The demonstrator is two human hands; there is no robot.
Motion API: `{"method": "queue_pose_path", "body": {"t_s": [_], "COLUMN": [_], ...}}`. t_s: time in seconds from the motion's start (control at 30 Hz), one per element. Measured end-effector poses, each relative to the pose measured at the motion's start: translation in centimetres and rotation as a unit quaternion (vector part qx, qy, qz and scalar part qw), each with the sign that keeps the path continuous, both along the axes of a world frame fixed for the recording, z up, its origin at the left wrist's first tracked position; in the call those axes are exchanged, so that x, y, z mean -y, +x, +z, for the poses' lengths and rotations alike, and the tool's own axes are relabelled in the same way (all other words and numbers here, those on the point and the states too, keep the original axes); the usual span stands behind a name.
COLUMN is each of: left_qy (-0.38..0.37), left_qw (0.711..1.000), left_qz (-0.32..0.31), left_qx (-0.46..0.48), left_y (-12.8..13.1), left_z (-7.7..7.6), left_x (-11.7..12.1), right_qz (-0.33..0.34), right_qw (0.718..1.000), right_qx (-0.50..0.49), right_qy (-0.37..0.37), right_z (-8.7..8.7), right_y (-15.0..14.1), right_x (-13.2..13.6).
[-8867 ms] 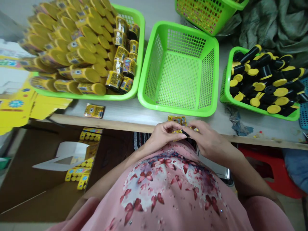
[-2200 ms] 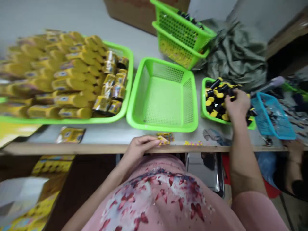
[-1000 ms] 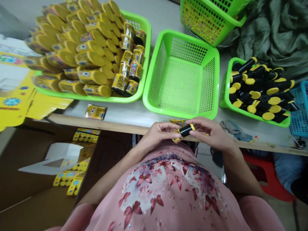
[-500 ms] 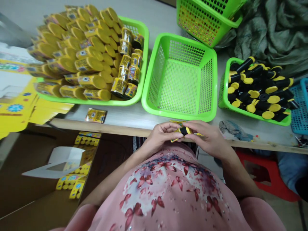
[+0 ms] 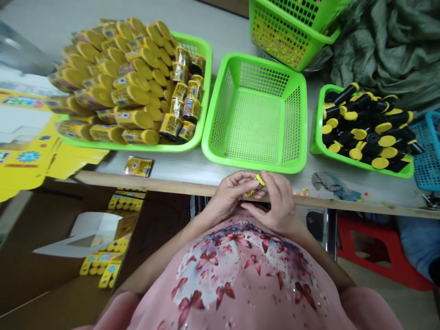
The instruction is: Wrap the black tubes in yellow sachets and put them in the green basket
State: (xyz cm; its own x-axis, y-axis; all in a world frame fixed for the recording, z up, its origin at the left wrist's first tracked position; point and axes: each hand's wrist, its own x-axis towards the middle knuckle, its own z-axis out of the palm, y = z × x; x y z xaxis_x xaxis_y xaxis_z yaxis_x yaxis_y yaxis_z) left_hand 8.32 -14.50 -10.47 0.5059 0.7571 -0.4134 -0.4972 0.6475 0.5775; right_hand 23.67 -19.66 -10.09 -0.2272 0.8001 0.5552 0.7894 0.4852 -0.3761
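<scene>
Close to the table's front edge, my left hand (image 5: 228, 195) is closed around a small yellow-lidded canister (image 5: 259, 180), pinching it between thumb and fingers. Its lid points up and away from me, and a yellow printed wrapper shows on its lower part, partly hidden by my fingers. My right hand (image 5: 278, 201) is right beside it, fingers stretched out and thumb apart. A fingertip of that hand lies at the lid, seemingly touching it. On the table to the left lies a flat yellow printed wrapper (image 5: 138, 167).
A green basket (image 5: 187, 145) at the left is heaped with wrapped yellow-lidded canisters. A bare green basket (image 5: 254, 162) stands in the middle. Black yellow-lidded canisters (image 5: 373, 137) fill another at right. Stacked baskets (image 5: 280, 34) stand behind. A grey rag (image 5: 332, 183) lies near the edge.
The canister has turned from lying sideways to lid-up, with printed wrapper now showing on its body. My right hand has loosened from it, with its thumb dropping toward me.
</scene>
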Motion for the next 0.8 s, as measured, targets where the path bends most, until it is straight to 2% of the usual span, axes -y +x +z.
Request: {"method": "queue_pose_path", "body": {"t_s": [0.07,0.13,0.2,0.3,0.53,0.7,0.8], "left_qy": [0.005,-0.001,-0.014,-0.026,-0.04,-0.047,-0.021], "left_qw": [1.0,0.998,0.993,0.989,0.993,0.998,0.997], "left_qz": [-0.011,-0.055,-0.102,-0.121,-0.1,-0.045,-0.005], "left_qx": [0.013,0.039,0.065,0.077,0.047,-0.026,-0.074], "left_y": [0.1,0.1,-0.1,-0.4,-0.6,-0.3,0.1], "left_z": [0.0,-0.1,-0.1,-0.1,0.3,0.5,0.6], "left_x": [0.0,-0.1,-0.1,-0.1,-0.2,-0.2,0.1], "right_qz": [-0.02,-0.032,-0.025,-0.001,0.026,0.029,0.037], "right_qw": [0.999,0.998,0.996,0.996,0.994,0.997,0.998], "right_qx": [-0.021,-0.059,-0.084,-0.089,-0.103,-0.072,-0.059], "right_qy": [0.021,0.019,0.006,-0.002,-0.004,0.0,0.004], "right_z": [-0.6,-1.0,-1.0,-0.9,-0.7,-1.3,-1.7], "right_y": [-0.3,-0.3,-0.2,0.1,0.1,0.3,0.4], "right_x": [-0.2,-0.3,-0.4,-0.4,-0.4,-0.3,-0.3]}}
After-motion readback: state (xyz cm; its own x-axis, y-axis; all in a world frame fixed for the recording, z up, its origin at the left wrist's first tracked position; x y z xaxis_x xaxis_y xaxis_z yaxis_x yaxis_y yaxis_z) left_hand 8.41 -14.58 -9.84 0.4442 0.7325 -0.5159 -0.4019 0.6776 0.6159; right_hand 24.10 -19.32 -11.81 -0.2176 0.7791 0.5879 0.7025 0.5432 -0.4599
